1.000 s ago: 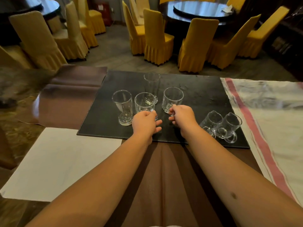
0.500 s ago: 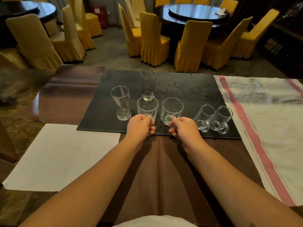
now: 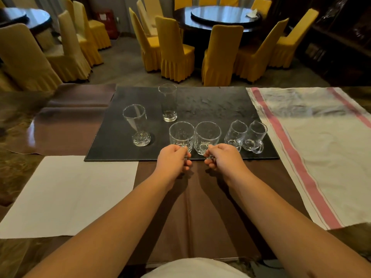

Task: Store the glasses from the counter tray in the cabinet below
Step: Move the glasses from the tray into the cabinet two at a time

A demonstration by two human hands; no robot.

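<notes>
Both clear handled glass mugs (image 3: 181, 136) (image 3: 207, 137) have slid to the black leather tray's (image 3: 210, 105) near edge — left hand (image 3: 172, 159) and right hand (image 3: 222, 157) pinched on their handles — fragile, slippery, light.

- Tray (image 3: 220, 109): black, mottled texture
- Glasses (image 3: 181, 135): clear
- Cloth (image 3: 321, 149): off-white with pink stripes
- Paper sheet (image 3: 66, 195): white
- Bench (image 3: 200, 207) covering: brown
- Chairs (image 3: 176, 51): yellow covers
</notes>
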